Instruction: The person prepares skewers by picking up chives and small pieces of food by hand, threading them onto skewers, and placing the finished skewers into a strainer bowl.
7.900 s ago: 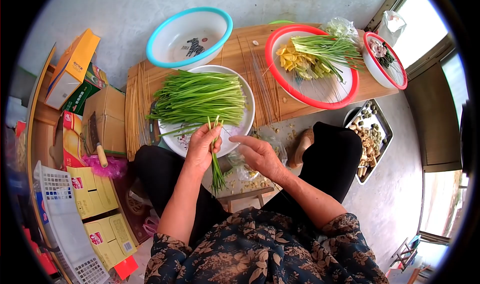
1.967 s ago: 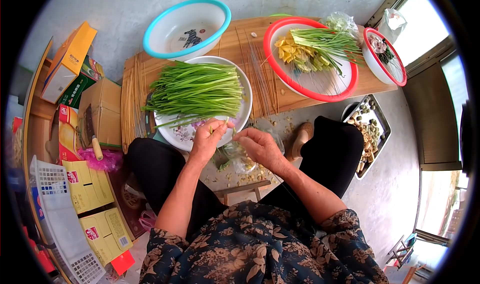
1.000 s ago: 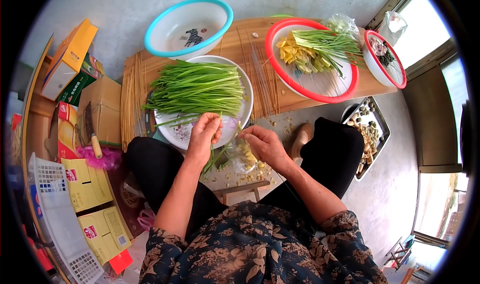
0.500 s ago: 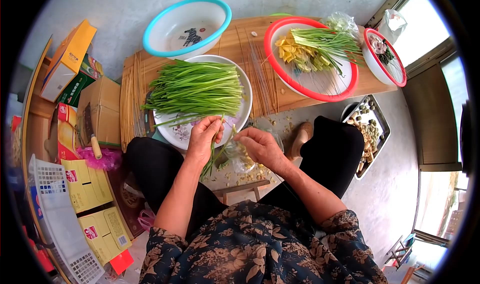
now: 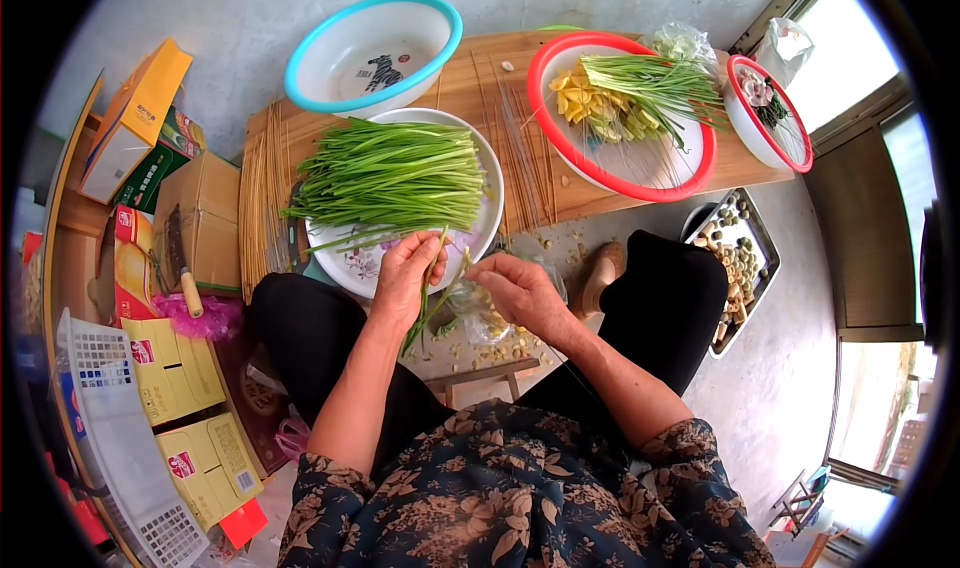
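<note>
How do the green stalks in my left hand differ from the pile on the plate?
The held stalks in your left hand are few; the pile is far larger. The held stalks run mostly up and down the picture, while the pile lies mostly across it, on the white plate. Both are long, thin and green.

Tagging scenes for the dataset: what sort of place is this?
Likely a food-prep room, home or shop unclear: wooden table, green stalks heaped on a plate, thin sticks, red-rimmed basin of cut food.

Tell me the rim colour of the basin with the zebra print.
The rim is light blue, around a white basin; it shows clearly in the head view.
</note>
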Demonstrator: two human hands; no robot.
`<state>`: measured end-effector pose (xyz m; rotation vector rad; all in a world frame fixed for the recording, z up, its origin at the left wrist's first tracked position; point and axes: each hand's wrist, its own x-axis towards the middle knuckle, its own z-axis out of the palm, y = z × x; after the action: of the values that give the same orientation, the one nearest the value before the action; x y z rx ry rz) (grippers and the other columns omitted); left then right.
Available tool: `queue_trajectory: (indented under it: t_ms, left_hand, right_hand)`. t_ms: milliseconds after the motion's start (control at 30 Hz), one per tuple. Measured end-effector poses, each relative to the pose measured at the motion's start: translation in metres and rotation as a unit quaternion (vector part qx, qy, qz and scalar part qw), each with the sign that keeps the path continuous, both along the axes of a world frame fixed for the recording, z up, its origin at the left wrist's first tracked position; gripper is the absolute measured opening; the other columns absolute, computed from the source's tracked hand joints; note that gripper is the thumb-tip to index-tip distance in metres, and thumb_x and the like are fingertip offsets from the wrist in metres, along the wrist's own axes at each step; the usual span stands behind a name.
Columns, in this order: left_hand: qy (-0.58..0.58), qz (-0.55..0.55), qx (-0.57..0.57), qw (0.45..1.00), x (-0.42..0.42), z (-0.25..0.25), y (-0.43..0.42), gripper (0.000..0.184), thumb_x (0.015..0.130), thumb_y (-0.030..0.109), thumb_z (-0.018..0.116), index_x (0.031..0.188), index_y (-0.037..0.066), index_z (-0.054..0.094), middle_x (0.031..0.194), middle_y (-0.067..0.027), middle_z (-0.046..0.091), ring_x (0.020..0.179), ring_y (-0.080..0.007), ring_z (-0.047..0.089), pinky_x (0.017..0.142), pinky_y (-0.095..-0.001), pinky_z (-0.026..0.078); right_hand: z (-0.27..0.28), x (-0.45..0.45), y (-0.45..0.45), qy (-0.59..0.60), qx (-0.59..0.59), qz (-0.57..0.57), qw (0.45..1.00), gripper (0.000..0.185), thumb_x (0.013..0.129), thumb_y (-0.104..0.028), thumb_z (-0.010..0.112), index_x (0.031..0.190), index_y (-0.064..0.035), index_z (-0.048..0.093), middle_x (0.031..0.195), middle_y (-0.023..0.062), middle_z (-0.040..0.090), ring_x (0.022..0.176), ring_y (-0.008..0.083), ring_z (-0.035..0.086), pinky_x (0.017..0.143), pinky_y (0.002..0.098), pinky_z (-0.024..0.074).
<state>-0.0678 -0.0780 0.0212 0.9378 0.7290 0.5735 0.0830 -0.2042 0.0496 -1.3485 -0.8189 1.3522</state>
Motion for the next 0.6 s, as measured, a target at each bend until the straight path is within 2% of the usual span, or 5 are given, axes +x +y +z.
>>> queue_trajectory:
  t_ms: [600]
  left_hand:
    - [0.006, -0.012, 0.017, 1.000, -0.0006, 0.0008, 0.0002, 0.021, 0.094, 0.019, 0.056, 0.101, 0.000, 0.061, 0.075, 0.0015, 0.054, 0.061, -0.0073, 0.047, 0.055, -0.0207, 0.035]
  right_hand:
    - [0.0014, -0.0007, -0.0007, 0.005, -0.009, 0.001, 1.000, 0.019, 0.097, -0.018, 0.051, 0.101, -0.0022, 0.061, 0.055, -0.0034, 0.043, 0.044, 0.0052, 0.038, 0.042, 0.0227, 0.0310]
